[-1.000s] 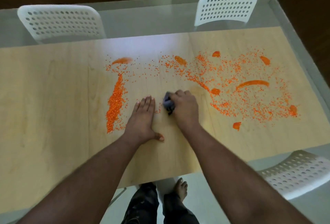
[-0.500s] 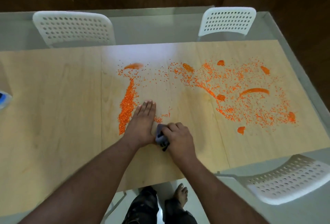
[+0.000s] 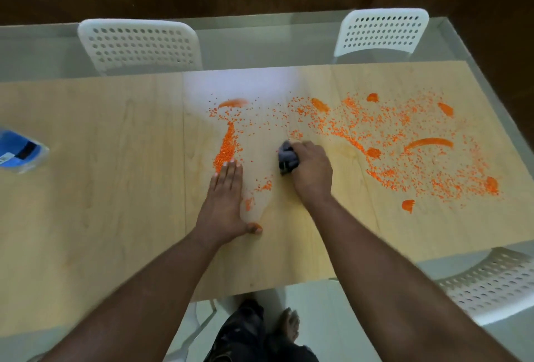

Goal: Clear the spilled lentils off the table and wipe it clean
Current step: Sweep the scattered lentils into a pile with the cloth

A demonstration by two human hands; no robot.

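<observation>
Orange lentils point(image 3: 404, 145) lie scattered over the right half of the wooden table point(image 3: 101, 202), with several orange smears among them. A denser ridge of lentils point(image 3: 226, 149) runs just beyond my left hand point(image 3: 225, 200), which rests flat on the table with straight fingers. A small patch of lentils point(image 3: 264, 187) lies between my hands. My right hand point(image 3: 312, 171) grips a bunched dark grey cloth point(image 3: 286, 158) pressed to the table.
A blue and clear container point(image 3: 20, 152) sits at the table's left edge. Two white perforated chairs point(image 3: 138, 45) point(image 3: 381, 32) stand at the far side, another point(image 3: 491, 283) at the near right. My legs and a bare foot point(image 3: 289, 324) show below the near edge.
My right hand with the cloth has moved away from me, from beside my left wrist up toward the scattered lentils. My left hand stays flat in place.
</observation>
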